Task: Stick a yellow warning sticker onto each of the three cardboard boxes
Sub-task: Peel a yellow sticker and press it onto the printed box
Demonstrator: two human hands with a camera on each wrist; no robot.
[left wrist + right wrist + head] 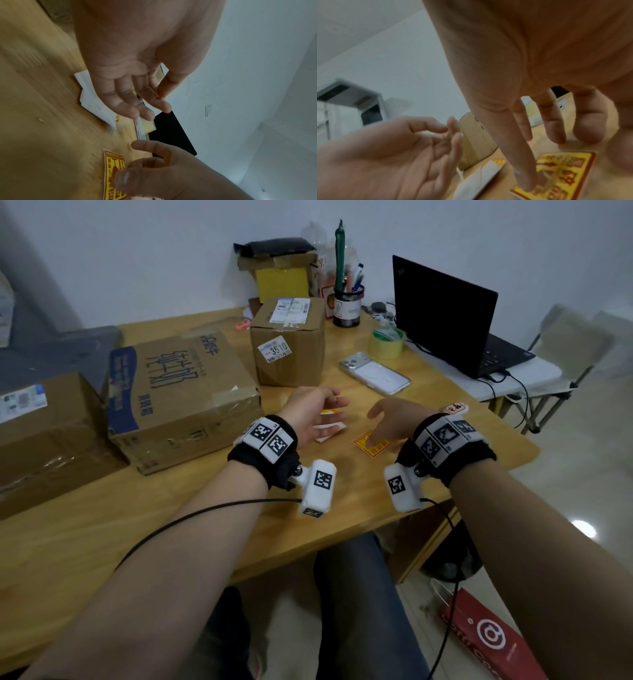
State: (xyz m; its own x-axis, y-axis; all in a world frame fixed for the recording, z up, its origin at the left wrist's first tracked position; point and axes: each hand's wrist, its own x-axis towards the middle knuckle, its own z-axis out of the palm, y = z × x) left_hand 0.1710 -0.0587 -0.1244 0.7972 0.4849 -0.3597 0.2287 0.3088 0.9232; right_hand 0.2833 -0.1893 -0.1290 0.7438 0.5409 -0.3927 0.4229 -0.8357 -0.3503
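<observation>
Three cardboard boxes stand on the wooden table (102,525): a plain one (44,436) at far left, a flat blue-printed one (178,392) and a small cube (287,347). A yellow warning sticker (368,444) (565,175) (113,169) lies flat on the table. My right hand (383,422) is over it, and one straight finger (525,180) presses its near corner. My left hand (322,412) (137,94) hovers with relaxed fingers, holding nothing, above white backing papers (329,430) (92,106) (476,180), one with a yellow edge.
A phone (375,373), a tape roll (387,344), a mesh pen cup (347,306) and an open laptop (445,316) stand behind my hands. A small orange-white label (454,408) lies by my right wrist. More boxes (281,275) are stacked at the wall.
</observation>
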